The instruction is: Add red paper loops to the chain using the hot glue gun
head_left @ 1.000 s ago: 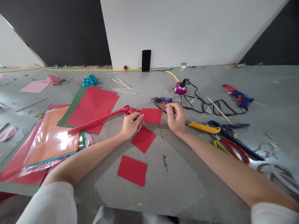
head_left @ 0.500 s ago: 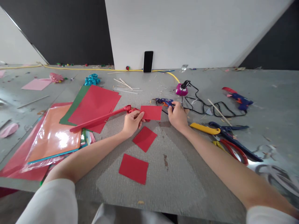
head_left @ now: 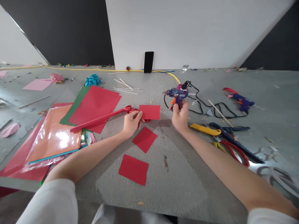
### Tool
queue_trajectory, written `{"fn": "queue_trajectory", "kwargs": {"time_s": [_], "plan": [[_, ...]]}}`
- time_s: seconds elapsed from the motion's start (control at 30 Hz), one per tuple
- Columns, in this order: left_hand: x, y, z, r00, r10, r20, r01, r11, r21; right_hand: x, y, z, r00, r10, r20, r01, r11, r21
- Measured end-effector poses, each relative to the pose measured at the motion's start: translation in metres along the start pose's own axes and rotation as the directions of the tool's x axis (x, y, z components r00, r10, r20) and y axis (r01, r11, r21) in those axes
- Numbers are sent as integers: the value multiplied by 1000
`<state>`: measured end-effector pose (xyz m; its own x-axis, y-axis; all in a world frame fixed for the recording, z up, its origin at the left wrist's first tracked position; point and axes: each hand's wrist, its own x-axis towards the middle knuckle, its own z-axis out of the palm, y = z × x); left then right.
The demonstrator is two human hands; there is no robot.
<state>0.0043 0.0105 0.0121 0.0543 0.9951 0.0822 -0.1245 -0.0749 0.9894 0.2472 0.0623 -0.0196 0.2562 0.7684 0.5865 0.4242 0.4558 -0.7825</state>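
At mid tabletop [head_left: 177,174]: work is centred.
Left hand [head_left: 131,122]: closed on a red paper piece [head_left: 149,112], beside a red stick [head_left: 98,119].
Right hand [head_left: 179,116]: clamped on the blue glue gun [head_left: 176,93], lifted clear.
Done: paper cut, judging by two red squares [head_left: 144,139] lying nearer.
Left: no glue seen applied yet.

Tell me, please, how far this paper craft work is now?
Done: red squares lie cut on the table. In hand: the left hand holds a red paper piece at the red stick; the right hand holds a blue glue gun raised. Left: no glue shows yet.
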Motion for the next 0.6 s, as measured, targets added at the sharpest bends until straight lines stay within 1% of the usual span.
{"fn": "queue_trajectory", "kwargs": {"time_s": [0.07, 0.13, 0.23, 0.33, 0.5, 0.6], "plan": [[0, 1, 0, 1000, 3, -1, -3, 1000, -2, -3, -4, 1, 998, 26, 57, -29, 998, 48], [0, 1, 0, 1000, 3, -3, -3, 1000, -2, -4, -6, 1, 995, 62, 75, -66, 996, 53], [-1, 1, 0, 1000, -6, -5, 6, 1000, 10, -5, -6, 1, 995, 90, 54, -90, 996, 10], [-1, 2, 0, 1000, -14, -7, 14, 1000, 18, -5, -5, 2, 996, 91, 22, -91, 996, -15], [0, 0, 0, 1000, -5, -8, 5, 1000, 20, -6, -9, 3, 994, 102, 27, -102, 995, 14], [0, -2, 0, 1000, 0, -8, 0, 1000, 21, -8, -15, 2, 997, 82, 12, -82, 996, 17]]}}
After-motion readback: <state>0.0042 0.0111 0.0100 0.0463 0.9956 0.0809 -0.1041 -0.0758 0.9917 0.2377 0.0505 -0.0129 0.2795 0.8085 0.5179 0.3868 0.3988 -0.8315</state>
